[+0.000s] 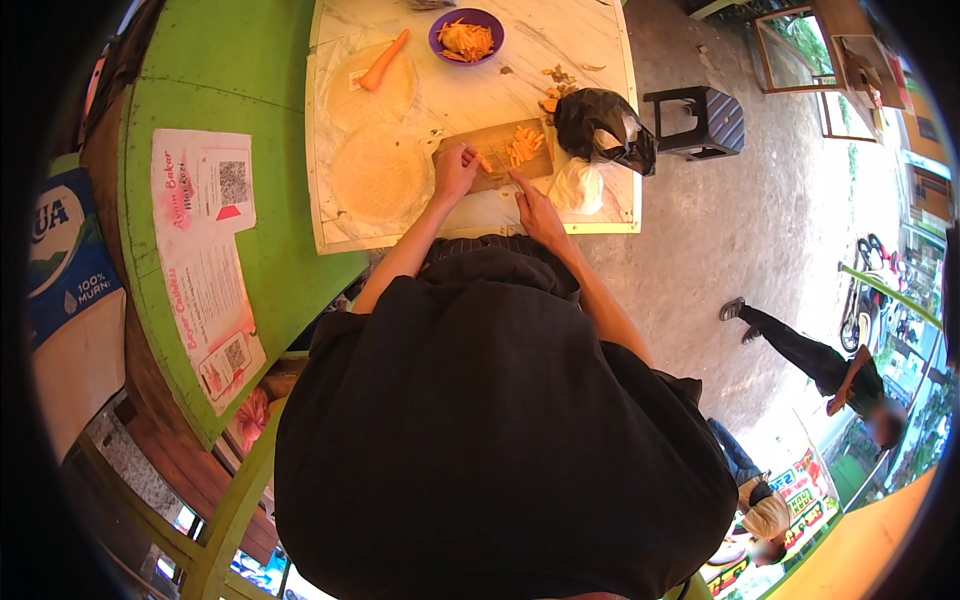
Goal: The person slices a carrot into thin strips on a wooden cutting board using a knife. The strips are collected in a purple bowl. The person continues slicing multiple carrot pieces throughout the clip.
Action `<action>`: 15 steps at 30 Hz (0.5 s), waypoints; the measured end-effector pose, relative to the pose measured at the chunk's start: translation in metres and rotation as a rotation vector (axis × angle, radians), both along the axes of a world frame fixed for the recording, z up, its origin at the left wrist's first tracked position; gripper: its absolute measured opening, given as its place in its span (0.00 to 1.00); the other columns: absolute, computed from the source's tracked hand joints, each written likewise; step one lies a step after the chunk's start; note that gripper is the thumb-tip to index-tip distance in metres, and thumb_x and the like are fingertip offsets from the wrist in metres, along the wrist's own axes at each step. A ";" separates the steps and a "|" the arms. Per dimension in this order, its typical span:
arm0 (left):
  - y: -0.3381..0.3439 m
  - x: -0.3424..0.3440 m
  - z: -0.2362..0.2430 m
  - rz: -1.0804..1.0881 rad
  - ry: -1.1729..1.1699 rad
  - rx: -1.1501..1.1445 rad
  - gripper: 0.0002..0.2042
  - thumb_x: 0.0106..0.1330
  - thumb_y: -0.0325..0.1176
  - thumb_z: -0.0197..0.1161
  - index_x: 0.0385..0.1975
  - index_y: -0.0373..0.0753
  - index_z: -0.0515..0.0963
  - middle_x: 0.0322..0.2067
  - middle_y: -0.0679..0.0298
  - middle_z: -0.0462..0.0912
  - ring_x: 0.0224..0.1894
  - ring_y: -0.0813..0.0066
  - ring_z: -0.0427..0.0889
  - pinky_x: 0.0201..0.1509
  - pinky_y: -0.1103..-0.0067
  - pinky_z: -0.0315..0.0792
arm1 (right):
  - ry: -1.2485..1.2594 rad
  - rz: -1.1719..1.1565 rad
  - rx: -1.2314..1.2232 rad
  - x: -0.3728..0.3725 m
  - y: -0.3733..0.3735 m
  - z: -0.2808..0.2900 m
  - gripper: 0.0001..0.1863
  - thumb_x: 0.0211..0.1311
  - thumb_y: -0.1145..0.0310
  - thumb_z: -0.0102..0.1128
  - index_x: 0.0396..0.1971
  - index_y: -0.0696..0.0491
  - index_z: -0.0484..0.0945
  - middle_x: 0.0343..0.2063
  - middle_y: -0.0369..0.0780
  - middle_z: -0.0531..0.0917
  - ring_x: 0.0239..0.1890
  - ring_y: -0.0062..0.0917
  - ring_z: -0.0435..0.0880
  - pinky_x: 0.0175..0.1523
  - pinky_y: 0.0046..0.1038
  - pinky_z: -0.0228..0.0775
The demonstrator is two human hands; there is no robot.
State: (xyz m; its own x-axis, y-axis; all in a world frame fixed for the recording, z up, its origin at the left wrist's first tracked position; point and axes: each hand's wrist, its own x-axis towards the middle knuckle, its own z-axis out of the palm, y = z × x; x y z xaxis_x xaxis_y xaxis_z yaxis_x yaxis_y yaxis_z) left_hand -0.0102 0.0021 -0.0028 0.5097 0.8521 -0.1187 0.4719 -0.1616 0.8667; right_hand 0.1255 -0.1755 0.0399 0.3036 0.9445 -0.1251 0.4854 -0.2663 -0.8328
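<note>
On the wooden cutting board (478,137), my left hand (456,170) pinches a short piece of carrot (484,162) near the board's middle. My right hand (538,212) is closed round a knife (508,170), whose thin blade points toward the carrot piece; the handle is mostly hidden in my fingers. Cut carrot sticks (525,146) lie in a small pile on the right part of the board. A purple bowl (436,41) at the far side of the table holds more carrot sticks. One whole carrot (384,61) rests on a round woven mat at the far left.
The white marbled table (470,222) carries a second round mat (378,174) left of the board. Right of it sit a black plastic bag (590,118), a whitish bag (578,188) and peelings (557,82). A dark stool (712,122) stands beyond; two people are farther right.
</note>
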 end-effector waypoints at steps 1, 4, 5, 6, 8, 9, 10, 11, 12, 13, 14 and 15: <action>0.000 -0.001 0.001 -0.001 0.003 -0.005 0.06 0.64 0.26 0.70 0.33 0.30 0.82 0.26 0.56 0.84 0.27 0.68 0.83 0.35 0.74 0.77 | -0.005 0.010 -0.050 0.001 -0.001 0.002 0.28 0.74 0.72 0.46 0.73 0.47 0.63 0.40 0.64 0.83 0.45 0.61 0.82 0.48 0.52 0.72; 0.000 -0.002 -0.003 0.006 -0.014 -0.003 0.05 0.64 0.25 0.70 0.33 0.30 0.82 0.26 0.56 0.84 0.28 0.68 0.83 0.35 0.74 0.77 | -0.001 0.041 -0.135 -0.001 -0.004 0.003 0.29 0.73 0.73 0.46 0.74 0.46 0.62 0.38 0.63 0.83 0.42 0.60 0.82 0.47 0.52 0.72; -0.001 -0.003 -0.005 0.010 -0.024 0.001 0.05 0.64 0.25 0.70 0.33 0.30 0.82 0.26 0.56 0.84 0.28 0.68 0.83 0.36 0.74 0.77 | 0.004 0.052 -0.153 -0.001 -0.004 0.003 0.30 0.72 0.73 0.46 0.74 0.46 0.61 0.36 0.63 0.83 0.41 0.60 0.83 0.46 0.52 0.72; -0.001 -0.003 -0.006 0.014 -0.032 0.008 0.05 0.64 0.25 0.70 0.33 0.30 0.82 0.26 0.55 0.84 0.28 0.67 0.83 0.36 0.74 0.77 | 0.006 0.062 -0.143 -0.003 -0.004 0.004 0.31 0.72 0.73 0.46 0.74 0.46 0.61 0.35 0.63 0.82 0.39 0.59 0.82 0.46 0.52 0.72; -0.001 -0.003 -0.008 0.022 -0.047 0.021 0.05 0.64 0.24 0.70 0.33 0.30 0.82 0.27 0.55 0.84 0.28 0.67 0.83 0.36 0.73 0.77 | 0.010 0.084 -0.124 -0.004 -0.003 0.007 0.32 0.71 0.74 0.45 0.75 0.45 0.61 0.32 0.63 0.82 0.37 0.59 0.82 0.44 0.52 0.71; -0.001 -0.003 -0.007 0.022 -0.046 0.010 0.05 0.64 0.24 0.70 0.33 0.30 0.82 0.27 0.55 0.84 0.28 0.66 0.83 0.36 0.73 0.77 | -0.009 0.089 -0.113 -0.004 -0.004 0.005 0.32 0.71 0.74 0.45 0.75 0.45 0.61 0.32 0.62 0.82 0.36 0.59 0.82 0.44 0.52 0.71; -0.001 -0.002 -0.006 0.022 -0.044 -0.001 0.05 0.64 0.24 0.70 0.33 0.30 0.82 0.27 0.55 0.84 0.28 0.66 0.83 0.36 0.73 0.78 | -0.029 0.095 -0.101 -0.005 -0.004 0.002 0.32 0.70 0.74 0.45 0.75 0.45 0.61 0.32 0.62 0.81 0.35 0.59 0.82 0.44 0.53 0.71; -0.001 -0.002 -0.004 0.021 -0.042 -0.012 0.05 0.64 0.24 0.70 0.33 0.30 0.82 0.27 0.55 0.84 0.28 0.66 0.83 0.36 0.73 0.78 | -0.049 0.100 -0.090 -0.005 -0.005 0.000 0.33 0.70 0.74 0.45 0.75 0.45 0.61 0.31 0.62 0.81 0.35 0.58 0.82 0.43 0.53 0.71; 0.000 -0.003 -0.005 0.020 -0.040 -0.007 0.05 0.63 0.24 0.70 0.32 0.30 0.82 0.27 0.55 0.84 0.28 0.66 0.84 0.36 0.73 0.78 | -0.060 0.106 -0.094 -0.005 -0.004 -0.002 0.33 0.70 0.74 0.45 0.75 0.45 0.60 0.32 0.62 0.81 0.35 0.58 0.82 0.43 0.53 0.71; 0.000 -0.003 -0.005 0.018 -0.037 -0.001 0.05 0.63 0.24 0.70 0.32 0.30 0.82 0.27 0.55 0.84 0.28 0.66 0.84 0.36 0.73 0.78 | -0.070 0.111 -0.098 -0.004 -0.004 -0.004 0.33 0.70 0.74 0.45 0.75 0.45 0.60 0.32 0.62 0.82 0.35 0.59 0.82 0.43 0.53 0.71; 0.000 -0.003 -0.005 0.016 -0.035 0.004 0.05 0.63 0.24 0.70 0.32 0.30 0.82 0.27 0.55 0.84 0.29 0.66 0.84 0.36 0.73 0.78 | -0.081 0.117 -0.102 -0.004 -0.003 -0.006 0.33 0.71 0.74 0.45 0.76 0.45 0.60 0.32 0.62 0.82 0.35 0.59 0.82 0.44 0.53 0.71; 0.000 -0.003 -0.005 0.018 -0.032 -0.002 0.05 0.63 0.24 0.70 0.32 0.30 0.81 0.27 0.55 0.84 0.29 0.66 0.84 0.36 0.72 0.78 | -0.084 0.120 -0.101 -0.004 -0.003 -0.009 0.33 0.71 0.74 0.45 0.76 0.45 0.59 0.32 0.62 0.82 0.35 0.59 0.82 0.44 0.53 0.71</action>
State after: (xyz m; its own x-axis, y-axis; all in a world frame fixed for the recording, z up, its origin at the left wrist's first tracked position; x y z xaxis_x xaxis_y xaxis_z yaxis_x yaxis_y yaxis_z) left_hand -0.0130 0.0025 -0.0075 0.4983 0.8607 -0.1043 0.4465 -0.1516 0.8819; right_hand 0.1215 -0.1789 0.0310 0.2026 0.9585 -0.2004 0.5857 -0.2826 -0.7597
